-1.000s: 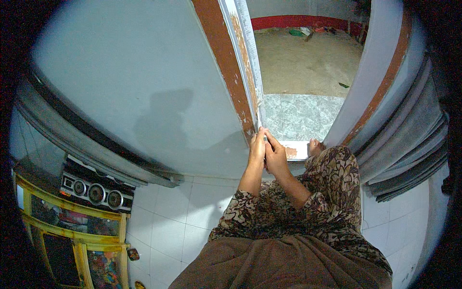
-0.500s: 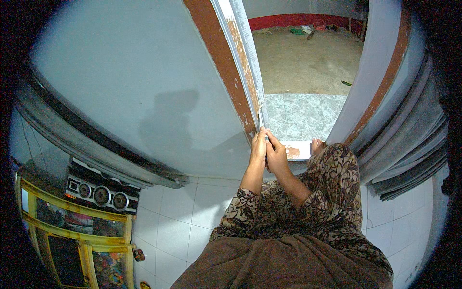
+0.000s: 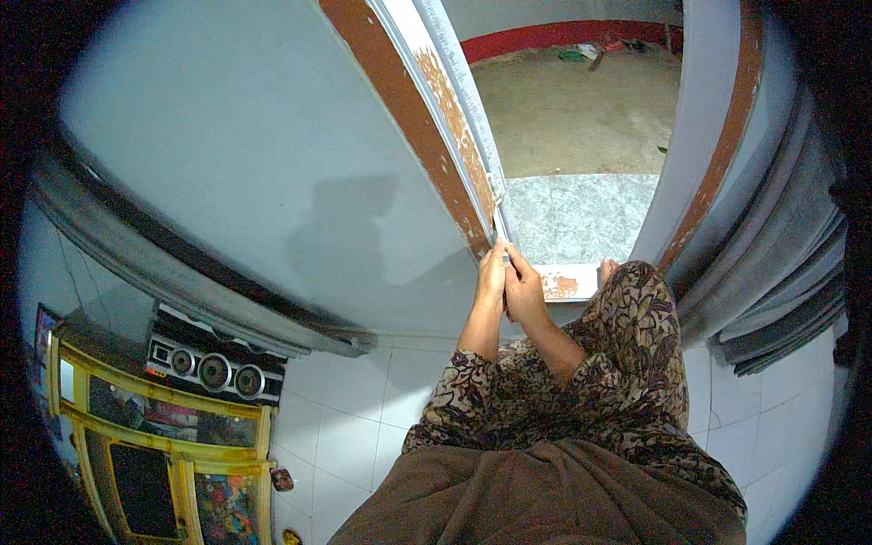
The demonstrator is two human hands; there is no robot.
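Note:
Both my hands are closed together around a slim paint scraper (image 3: 496,227), whose handle is mostly hidden by my fingers. My left hand (image 3: 490,274) lies along its left side, fingers pointing up the door frame. My right hand (image 3: 523,291) wraps it lower down on the right. The scraper's thin tip rests against the left jamb of the door frame (image 3: 474,163). White paint is stripped there in a ragged strip, baring orange-brown beneath. A loose pale flake of paint (image 3: 497,193) hangs just above the tip.
A partly stripped white sill (image 3: 581,283) crosses the doorway, with my foot (image 3: 608,269) at its right end. Grey curtains (image 3: 772,272) hang at right. A yellow cabinet (image 3: 182,447) with a speaker unit (image 3: 214,371) stands at lower left on white floor tiles (image 3: 350,404).
My view has turned slightly, so the cabinet and speakers sit further right in it. My hands keep the same grip low on the jamb, and the scraper's tip shows more clearly.

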